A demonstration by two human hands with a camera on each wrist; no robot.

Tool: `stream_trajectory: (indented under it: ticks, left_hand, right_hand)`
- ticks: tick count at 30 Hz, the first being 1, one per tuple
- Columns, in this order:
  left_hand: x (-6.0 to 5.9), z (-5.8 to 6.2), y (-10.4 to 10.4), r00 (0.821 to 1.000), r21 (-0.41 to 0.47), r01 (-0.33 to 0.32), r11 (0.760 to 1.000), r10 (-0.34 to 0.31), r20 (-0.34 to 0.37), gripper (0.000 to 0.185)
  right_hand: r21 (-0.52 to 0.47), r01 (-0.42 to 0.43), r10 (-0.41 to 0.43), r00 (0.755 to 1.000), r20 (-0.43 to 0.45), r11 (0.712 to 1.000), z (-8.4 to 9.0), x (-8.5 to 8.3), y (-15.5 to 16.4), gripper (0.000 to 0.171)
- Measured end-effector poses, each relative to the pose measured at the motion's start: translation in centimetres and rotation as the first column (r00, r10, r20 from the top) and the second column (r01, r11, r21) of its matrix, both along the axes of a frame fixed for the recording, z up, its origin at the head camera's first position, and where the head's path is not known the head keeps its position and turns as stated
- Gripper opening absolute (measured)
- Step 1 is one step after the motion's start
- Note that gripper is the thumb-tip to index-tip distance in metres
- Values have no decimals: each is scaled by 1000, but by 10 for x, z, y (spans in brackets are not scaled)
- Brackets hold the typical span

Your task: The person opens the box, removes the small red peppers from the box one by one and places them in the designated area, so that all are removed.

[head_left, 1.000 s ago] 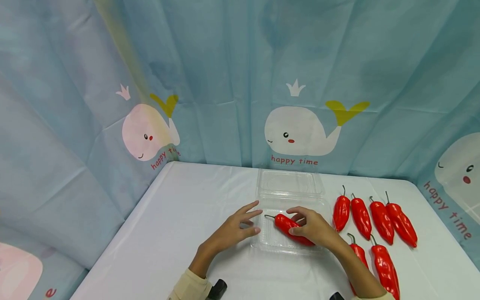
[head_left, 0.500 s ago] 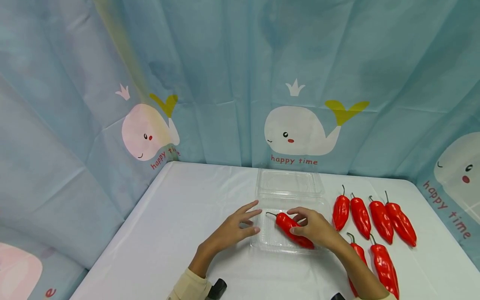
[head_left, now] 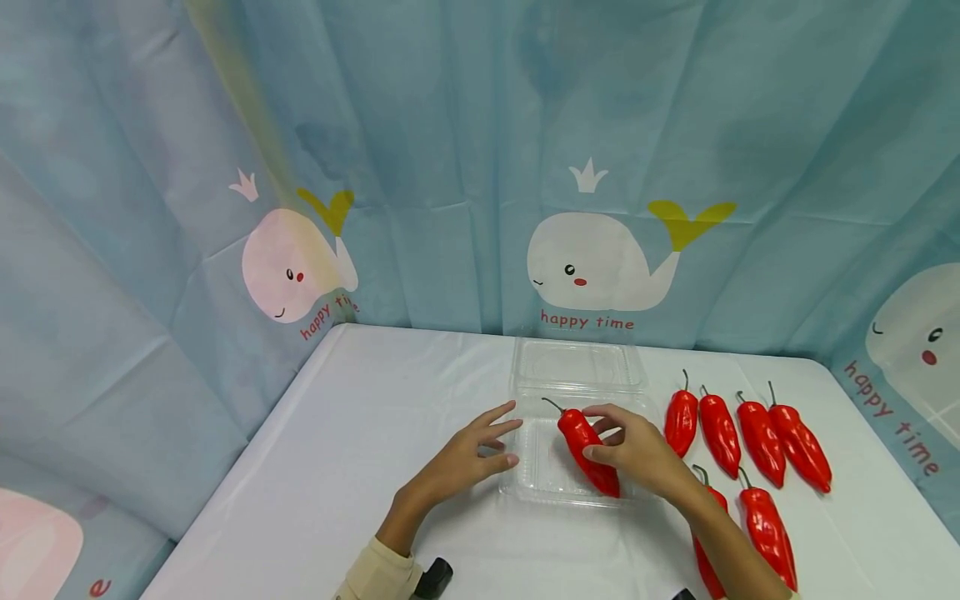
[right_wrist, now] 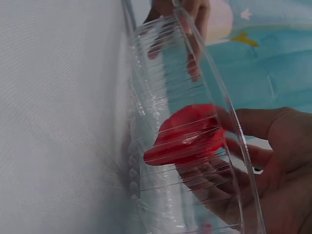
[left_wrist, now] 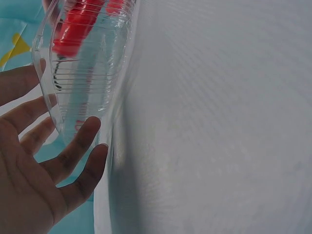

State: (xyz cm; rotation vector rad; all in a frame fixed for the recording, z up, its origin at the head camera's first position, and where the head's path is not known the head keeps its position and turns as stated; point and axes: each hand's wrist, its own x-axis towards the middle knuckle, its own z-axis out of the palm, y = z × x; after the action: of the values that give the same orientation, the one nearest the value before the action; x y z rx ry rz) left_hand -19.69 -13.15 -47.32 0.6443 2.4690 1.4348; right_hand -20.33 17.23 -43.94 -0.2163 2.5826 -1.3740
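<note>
My right hand (head_left: pixel 636 450) has swung the red pepper (head_left: pixel 588 450) round since a second ago: its stem pointed left across the clear plastic box (head_left: pixel 547 483), and now points away from me, so the pepper lies lengthwise in the tray (a better fit, I judge). My fingers curl round its near half, gripping it just inside the box. My left hand (head_left: pixel 468 454) lies flat, fingers straight, fingertips touching the box's left rim. Six more peppers (head_left: pixel 720 429) wait on the white table (head_left: pixel 360 433) to my right.

Pepper (head_left: pixel 588 446) in clear box (head_left: pixel 540 479), spare peppers (head_left: pixel 738 437) to its right, whale curtain (head_left: pixel 592 258) behind
</note>
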Motion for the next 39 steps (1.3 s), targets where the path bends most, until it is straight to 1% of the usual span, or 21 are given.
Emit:
stream_trajectory:
  ticks: [4,9,13,19,22,29,34,39]
  left_hand:
    - [0,1,0,1000,6,7,1000,-7,-3,58]
    - [1,1,-1,1000,17,11,1000,-11,7,59]
    - [2,1,-1,1000,17,9,1000,-9,10,59]
    - [1,0,-1,1000,14,14,1000,-14,7,59]
    - [1,0,-1,1000,16,15,1000,-15,9,60]
    - [1,0,-1,1000,20,14,1000,-14,15,59]
    - [1,0,-2,1000,20,16,1000,-17,11,59]
    - [1,0,-1,1000,20,18,1000,-18,11,59]
  right_hand:
    - [-6,30,-30,999,-10,1000,5,2,3,67]
    - [-4,67,-68,996,-51,998,14,8,8,68]
    - [-18,82,-83,994,-69,996,22,11,15,68]
    - [-13,99,-100,990,-104,995,34,18,27,69]
    - [-16,104,-105,986,-129,994,38,21,34,68]
    - [-23,117,-120,980,-159,993,47,30,49,70]
    - [21,142,-137,977,-162,990,50,37,61,75]
    - [32,169,-163,977,-138,985,44,41,74,78]
